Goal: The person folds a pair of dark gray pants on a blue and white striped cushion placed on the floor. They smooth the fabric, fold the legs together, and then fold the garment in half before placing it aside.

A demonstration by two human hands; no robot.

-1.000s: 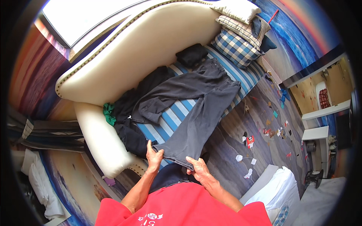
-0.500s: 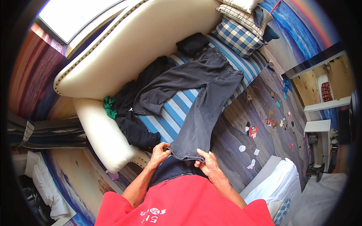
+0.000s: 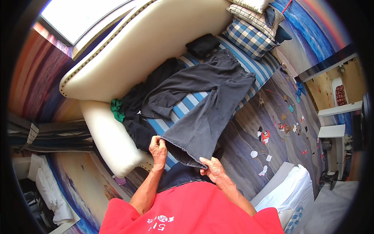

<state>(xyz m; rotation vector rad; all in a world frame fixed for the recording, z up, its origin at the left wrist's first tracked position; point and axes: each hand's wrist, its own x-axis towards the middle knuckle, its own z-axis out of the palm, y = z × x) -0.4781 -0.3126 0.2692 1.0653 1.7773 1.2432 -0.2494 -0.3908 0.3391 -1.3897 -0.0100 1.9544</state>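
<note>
Trousers (image 3: 218, 103) in dark grey lie across the striped seat (image 3: 186, 106) of a cream sofa (image 3: 152, 50), with the waistband (image 3: 242, 66) toward the checked pillow (image 3: 249, 38) and the near leg extended across the seat's front edge to the person. Fingers of the left hand (image 3: 158, 151) grip one side of the hem (image 3: 183, 151); fingers of the right hand (image 3: 214, 170) pinch the opposite side. This two-point hold appears to keep the leg opening spread and the fabric supported off the seat, while the seat carries the upper portion. The other leg rests on the seat, its cuff beside the dark clothes (image 3: 134, 97), which probably limit flat placement there. The left hand works near the padded armrest (image 3: 113, 140), so leftward travel is likely restricted by the armrest and clothes. On the right, floor (image 3: 241, 140) separates the seat's front edge from the white bedding (image 3: 286, 187); this side appears to offer the wider lateral clearance. Paper scraps (image 3: 286, 128) lie farther out, well apart from both hands.
</note>
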